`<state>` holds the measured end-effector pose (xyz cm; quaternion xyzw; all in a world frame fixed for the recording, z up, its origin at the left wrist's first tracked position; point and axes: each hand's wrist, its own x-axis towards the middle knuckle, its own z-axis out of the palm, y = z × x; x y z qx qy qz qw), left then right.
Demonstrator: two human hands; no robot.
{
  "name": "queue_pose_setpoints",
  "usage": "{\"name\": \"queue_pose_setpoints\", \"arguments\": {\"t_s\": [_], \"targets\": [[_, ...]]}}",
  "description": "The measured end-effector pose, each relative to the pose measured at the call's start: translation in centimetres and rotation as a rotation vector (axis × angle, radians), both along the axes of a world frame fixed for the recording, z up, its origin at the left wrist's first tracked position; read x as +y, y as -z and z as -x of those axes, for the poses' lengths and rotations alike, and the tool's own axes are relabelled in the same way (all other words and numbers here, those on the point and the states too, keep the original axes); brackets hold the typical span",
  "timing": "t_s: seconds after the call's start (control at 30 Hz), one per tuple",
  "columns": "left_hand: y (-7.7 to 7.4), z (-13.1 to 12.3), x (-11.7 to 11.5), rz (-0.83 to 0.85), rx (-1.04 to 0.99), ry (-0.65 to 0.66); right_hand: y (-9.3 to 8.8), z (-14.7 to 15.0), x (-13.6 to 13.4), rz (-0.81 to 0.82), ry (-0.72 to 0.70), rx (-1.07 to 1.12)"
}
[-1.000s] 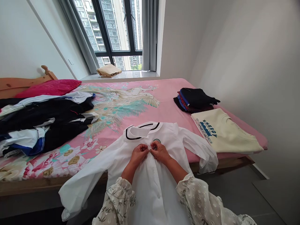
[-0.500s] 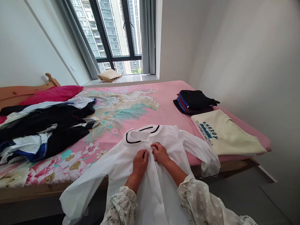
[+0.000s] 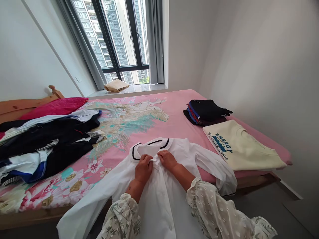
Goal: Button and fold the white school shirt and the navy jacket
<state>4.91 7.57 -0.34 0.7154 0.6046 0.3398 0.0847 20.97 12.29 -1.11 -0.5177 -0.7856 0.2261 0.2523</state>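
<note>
A white shirt point(image 3: 159, 202) lay front up across the near edge of the bed point(image 3: 179, 116), its collar point(image 3: 164, 144) on the bed and its lower part hanging over that edge. The left hand point(image 3: 144, 169) had its fingers pinched narrow on the shirt's front, just below the collar. The right hand point(image 3: 168, 160), close beside it, was also bent narrow on the front edge; whether a button sat between its fingertips, I could not tell. On the bed's left side lay a loose heap of clothes point(image 3: 62, 132), near a red pillow point(image 3: 54, 108). On the bed's right side were a stack of dark clothes point(image 3: 206, 110) and, nearer, a folded cream top point(image 3: 251, 149). Beyond the bed's far edge, a beige bundle point(image 3: 116, 85) rested below a window point(image 3: 119, 33).
</note>
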Motion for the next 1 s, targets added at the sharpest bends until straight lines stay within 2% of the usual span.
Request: {"name": "queue_pose_setpoints", "arguments": {"t_s": [0.13, 0.27, 0.4, 0.57, 0.8, 0.9, 1.0], "targets": [[2.0, 0.0, -0.8, -0.073, -0.067, 0.008, 0.4, 0.7, 0.8, 0.017, 0.035, -0.061], [2.8, 0.1, -0.9, -0.11, -0.111, -0.01, 0.4, 1.5, 0.7, -0.004, 0.056, -0.067], [2.8, 0.1, -0.8, -0.112, -0.125, -0.028, 0.4, 1.7, 0.6, -0.03, 0.081, -0.007], [2.4, 0.0, -0.4, -0.084, -0.104, -0.032, 1.5, 1.6, 0.3, -0.059, 0.132, 0.099], [0.4, -0.8, 2.9, -0.005, -0.034, -0.035, 2.7, 1.2, 0.5, -0.088, 0.135, 0.229], [0.4, -1.2, 3.9, 0.032, -0.027, -0.04, 3.1, 1.0, 0.8, -0.077, 0.135, 0.268], [0.9, -1.3, 3.9, 0.048, -0.055, -0.047, 3.4, 0.8, 1.0, -0.061, 0.134, 0.296]]}}
